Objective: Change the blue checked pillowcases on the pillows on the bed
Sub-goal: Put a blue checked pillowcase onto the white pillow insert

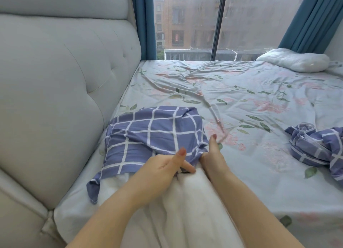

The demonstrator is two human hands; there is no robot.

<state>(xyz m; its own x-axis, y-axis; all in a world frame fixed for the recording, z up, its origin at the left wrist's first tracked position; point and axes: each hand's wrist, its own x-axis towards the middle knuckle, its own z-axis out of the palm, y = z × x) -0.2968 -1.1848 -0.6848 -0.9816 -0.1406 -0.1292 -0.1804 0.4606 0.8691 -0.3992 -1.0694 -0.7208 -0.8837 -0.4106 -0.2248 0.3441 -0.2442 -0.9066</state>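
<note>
Two grips: our left hand (pixel 163 167) and right hand (pixel 211 159) pinch the hem of the pillowcase (pixel 154 134), which covers the far end of the pillow (pixel 185 203) beside the headboard (pixel 55 80); limp, light cloth, we judge, best pulled from that hem.

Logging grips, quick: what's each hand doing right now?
Left hand: pinches the pillowcase edge.
Right hand: grips the same edge.
</note>
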